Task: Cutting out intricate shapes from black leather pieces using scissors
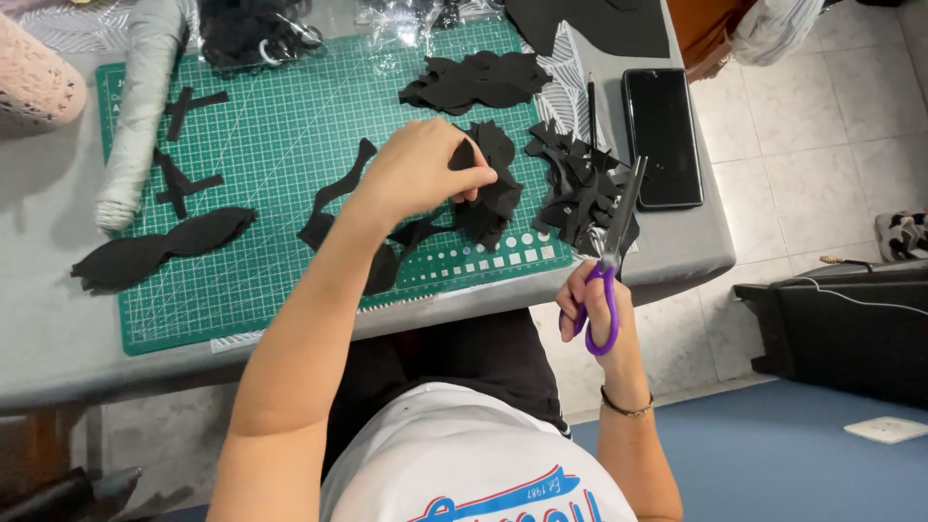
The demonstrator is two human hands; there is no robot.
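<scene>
Two hands busy. Far left: grey fabric roll [135, 116] lying on green cutting mat [280, 174], flat black bow-shaped piece [159, 248] just below it. Left hand [416, 174] pinching black fabric piece [488, 184] mid-mat. Right of that, black scrap pile [575, 184], then dark phone [662, 135]. Right hand [594, 304] off table edge, gripping purple-handled scissors [611, 261], blades up.
</scene>
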